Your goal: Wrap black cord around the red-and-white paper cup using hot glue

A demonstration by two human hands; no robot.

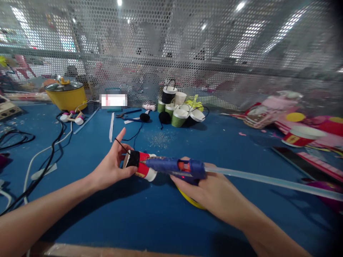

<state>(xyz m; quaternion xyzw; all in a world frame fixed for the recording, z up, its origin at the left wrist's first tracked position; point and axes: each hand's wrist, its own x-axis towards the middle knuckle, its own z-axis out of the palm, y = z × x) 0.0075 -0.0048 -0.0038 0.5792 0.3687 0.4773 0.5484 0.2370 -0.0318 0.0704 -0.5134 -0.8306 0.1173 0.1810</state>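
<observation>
My left hand [114,166] grips a small red and white paper cup [143,169] lying on its side, with a black band at the end by my fingers and a thin black string running up past my index finger. My right hand [209,189] is closed round a blue hot glue gun [175,167]. Its nozzle touches the cup near the black band. A long clear glue stick [268,180] juts out of the gun's back toward the right. A yellow ring [189,200] shows under my right hand.
Several finished cups with black handles [178,107] stand at the back by the perforated metal screen [171,53]. A yellow pot [66,94], pliers [125,115] and cables [50,150] lie on the left of the blue table [150,217]. Craft packaging and a red cup [300,137] are at the right.
</observation>
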